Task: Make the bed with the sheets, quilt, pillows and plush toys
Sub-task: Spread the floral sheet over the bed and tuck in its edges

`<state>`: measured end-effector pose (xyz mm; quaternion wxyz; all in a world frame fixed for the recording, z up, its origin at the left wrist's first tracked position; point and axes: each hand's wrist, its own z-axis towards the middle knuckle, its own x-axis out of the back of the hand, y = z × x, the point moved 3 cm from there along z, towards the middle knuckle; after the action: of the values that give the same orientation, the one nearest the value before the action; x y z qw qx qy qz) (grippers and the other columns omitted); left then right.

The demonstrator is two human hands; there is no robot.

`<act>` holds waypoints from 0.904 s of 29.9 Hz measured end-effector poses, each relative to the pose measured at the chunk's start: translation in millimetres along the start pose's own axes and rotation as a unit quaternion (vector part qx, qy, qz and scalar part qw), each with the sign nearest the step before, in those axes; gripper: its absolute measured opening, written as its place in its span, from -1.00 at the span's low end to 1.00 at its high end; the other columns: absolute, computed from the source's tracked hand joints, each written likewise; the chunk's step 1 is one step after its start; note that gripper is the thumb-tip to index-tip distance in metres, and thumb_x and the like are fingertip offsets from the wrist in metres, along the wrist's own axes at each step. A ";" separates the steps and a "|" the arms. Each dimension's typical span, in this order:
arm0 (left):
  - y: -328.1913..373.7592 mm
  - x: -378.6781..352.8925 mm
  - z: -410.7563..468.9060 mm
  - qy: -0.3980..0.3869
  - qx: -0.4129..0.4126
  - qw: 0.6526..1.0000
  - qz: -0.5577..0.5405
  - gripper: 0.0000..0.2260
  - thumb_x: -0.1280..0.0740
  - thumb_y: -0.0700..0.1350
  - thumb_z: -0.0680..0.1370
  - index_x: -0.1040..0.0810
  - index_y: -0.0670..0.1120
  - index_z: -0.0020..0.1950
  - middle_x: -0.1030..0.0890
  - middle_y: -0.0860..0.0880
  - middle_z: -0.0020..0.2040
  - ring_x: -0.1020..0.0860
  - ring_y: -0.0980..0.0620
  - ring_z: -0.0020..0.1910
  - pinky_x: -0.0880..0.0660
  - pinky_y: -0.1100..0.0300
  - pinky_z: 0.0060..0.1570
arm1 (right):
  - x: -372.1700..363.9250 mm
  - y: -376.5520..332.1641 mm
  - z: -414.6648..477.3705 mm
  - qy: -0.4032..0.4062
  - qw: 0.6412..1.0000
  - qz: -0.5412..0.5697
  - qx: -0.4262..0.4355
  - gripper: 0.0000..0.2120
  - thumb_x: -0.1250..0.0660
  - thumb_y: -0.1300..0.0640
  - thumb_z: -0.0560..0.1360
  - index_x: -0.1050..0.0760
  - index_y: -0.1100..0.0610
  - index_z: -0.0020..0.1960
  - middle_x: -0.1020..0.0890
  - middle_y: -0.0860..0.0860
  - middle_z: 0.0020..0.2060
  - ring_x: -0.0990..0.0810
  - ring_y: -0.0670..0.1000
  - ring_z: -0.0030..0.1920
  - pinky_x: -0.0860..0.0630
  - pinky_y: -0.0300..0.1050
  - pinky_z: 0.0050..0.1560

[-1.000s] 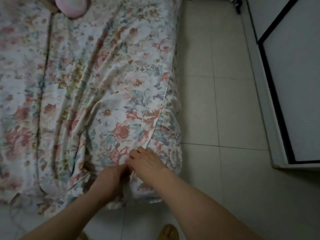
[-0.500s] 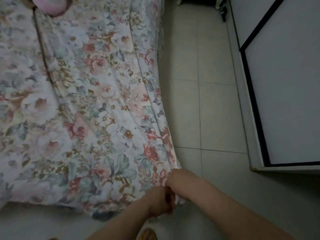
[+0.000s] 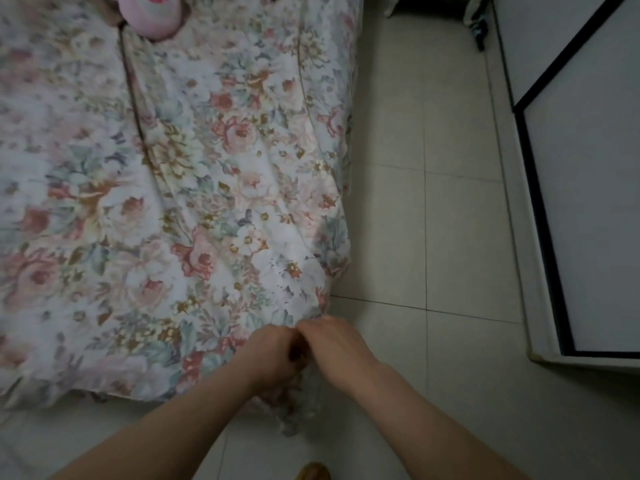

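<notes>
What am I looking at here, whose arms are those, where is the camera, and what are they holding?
There is no machine here. A person wears a wide-angle camera on the head, looking down, so the two bare arms are their own. The left hand and right hand meet at the near right corner of a spread-out floral bedcover, and both grip its edge. A pink plush toy lies at the far end. Beside it are a tiled floor and a white cabinet with black trim.
</notes>
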<state>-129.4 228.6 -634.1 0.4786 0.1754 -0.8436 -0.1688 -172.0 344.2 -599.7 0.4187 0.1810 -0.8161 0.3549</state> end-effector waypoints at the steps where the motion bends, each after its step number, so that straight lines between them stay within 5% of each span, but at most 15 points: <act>1: -3.9 7.5 -1.2 0.005 0.011 1.000 0.002 -0.79 -0.32 0.01 0.53 -0.61 -0.02 0.10 -0.65 -0.02 0.03 -0.60 0.02 0.00 -0.49 0.22 -0.01 | 5.7 -5.5 5.5 0.002 1.000 0.001 0.004 -0.78 -0.15 0.26 0.53 -0.44 0.11 0.14 -0.56 0.12 0.09 -0.48 0.16 0.13 -0.35 0.00 0.06; 8: -44.0 64.6 -33.1 0.049 0.051 0.997 -0.010 -0.79 -0.31 -0.05 0.52 -0.60 -0.03 0.13 -0.64 -0.04 0.02 -0.58 0.00 -0.01 -0.42 0.27 -0.08 | 33.2 -66.4 50.0 -0.009 0.999 -0.008 0.032 -0.78 -0.22 0.24 0.51 -0.42 0.01 0.10 -0.56 0.00 0.06 -0.49 0.07 0.09 -0.41 -0.01 0.12; 13: -108.2 90.9 -74.6 0.070 0.092 0.993 0.009 -0.87 -0.31 -0.06 0.52 -0.59 -0.05 0.00 -0.63 -0.09 -0.02 -0.59 -0.09 -0.03 -0.43 0.17 -0.11 | 23.5 -143.6 87.1 -0.016 0.999 -0.018 0.037 -0.71 -0.14 0.25 0.59 -0.42 0.05 0.27 -0.54 0.05 0.19 -0.51 0.09 0.14 -0.42 -0.03 0.17; 19: -235.0 102.0 -156.7 0.066 0.119 0.991 0.009 -0.72 -0.28 -0.14 0.49 -0.60 0.03 0.17 -0.56 -0.02 0.12 -0.54 -0.01 0.09 -0.44 0.17 0.05 | -43.0 -256.7 141.2 -0.047 0.996 -0.014 0.078 -0.69 -0.30 0.10 0.52 -0.36 -0.02 0.23 -0.52 0.00 0.15 -0.50 0.09 0.13 -0.42 0.00 0.09; 27: -412.3 126.1 -272.4 0.148 0.188 0.971 0.009 -0.80 -0.35 -0.28 0.35 -0.57 -0.05 -0.09 -0.57 -0.06 -0.10 -0.54 -0.11 -0.07 -0.36 0.15 -0.15 | -102.1 -423.3 215.7 -0.010 0.993 0.021 0.112 -0.68 -0.18 0.23 0.58 -0.39 0.08 0.31 -0.46 0.06 0.20 -0.46 0.14 0.17 -0.39 -0.01 0.07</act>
<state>101.5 -224.3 -594.3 0.5582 0.2775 -0.7815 0.0250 18.8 -102.5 -587.4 0.3801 0.2128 -0.7791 0.4509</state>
